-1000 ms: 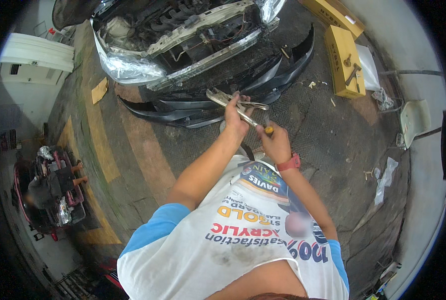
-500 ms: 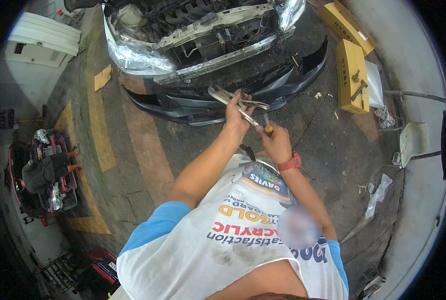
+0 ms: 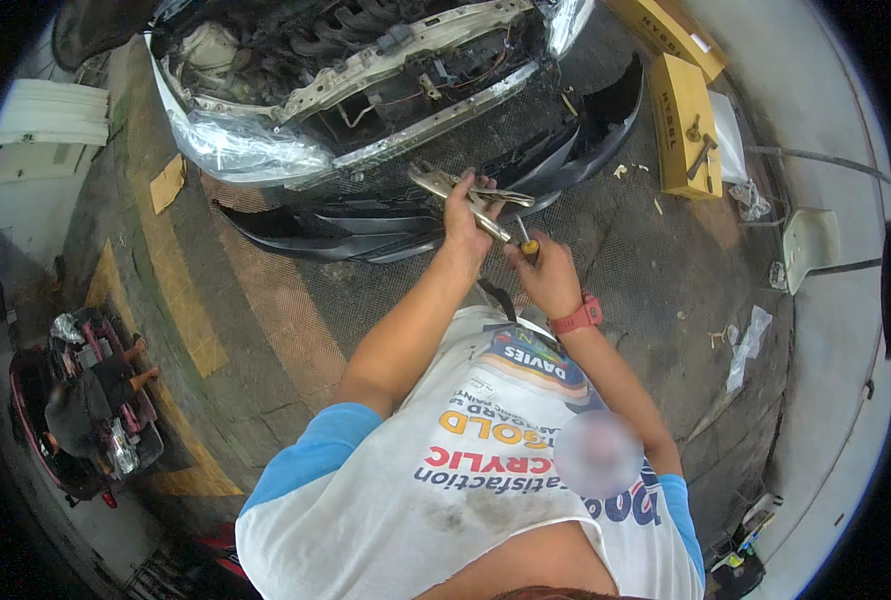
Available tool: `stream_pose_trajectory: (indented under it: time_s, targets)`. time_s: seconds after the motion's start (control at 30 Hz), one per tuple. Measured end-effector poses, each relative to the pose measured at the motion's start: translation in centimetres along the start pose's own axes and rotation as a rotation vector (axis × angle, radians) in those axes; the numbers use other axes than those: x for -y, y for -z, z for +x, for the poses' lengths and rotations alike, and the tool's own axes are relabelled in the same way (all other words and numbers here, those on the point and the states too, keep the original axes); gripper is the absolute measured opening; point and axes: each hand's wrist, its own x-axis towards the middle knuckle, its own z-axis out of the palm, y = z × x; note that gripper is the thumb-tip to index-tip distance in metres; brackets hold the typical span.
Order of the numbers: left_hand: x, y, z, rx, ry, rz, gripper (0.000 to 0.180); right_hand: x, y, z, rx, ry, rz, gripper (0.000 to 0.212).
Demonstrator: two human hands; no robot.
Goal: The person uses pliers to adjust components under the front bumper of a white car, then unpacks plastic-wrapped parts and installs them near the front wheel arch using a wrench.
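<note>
In front of my waist, my left hand (image 3: 465,218) is closed around silver locking pliers (image 3: 432,181), whose jaws point away to the upper left. The handles of the pliers spread apart toward the right. My right hand (image 3: 552,278) grips a screwdriver (image 3: 531,247) by its yellow handle, its shaft pointing up and away. The thumb and finger of that hand are close to the end of the lower plier handle; whether they touch it I cannot tell. Beyond my hands, a dark bumper cover (image 3: 366,230) lies on the floor.
A car front (image 3: 366,75) with its engine bay exposed and plastic-wrapped headlights stands ahead. Cardboard boxes (image 3: 678,120) with tools on top and a pale chair (image 3: 812,240) are at right. At left, a person (image 3: 81,415) bends over a dark red car (image 3: 41,420).
The view has turned slightly, so the car and bumper sit further left in it. The screwdriver has tilted a little to the left. Both hands keep their holds.
</note>
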Motion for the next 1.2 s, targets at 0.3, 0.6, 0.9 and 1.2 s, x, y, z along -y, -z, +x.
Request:
stream_pose_trajectory:
  time_s: [0.3,0.6,0.9,1.2]
  targets:
    - [-4.3,0.2,4.0,0.102,0.084,0.166,0.058,3.0,-5.0,5.0,0.033,-0.138,0.106,0.042]
    - [-11.8,3.1,13.5,0.084,0.128,0.919,0.048,-0.5,-5.2,6.4,0.082,-0.313,0.046,0.049]
    - [-22.4,6.1,29.5,0.160,-0.041,2.018,0.055,-14.5,1.1,-12.9,-0.203,-0.964,-0.075,0.040]
    - [-23.5,3.9,34.3,0.300,-0.064,2.079,0.051,-14.5,-1.3,-28.9,-0.351,-1.415,0.042,0.037]
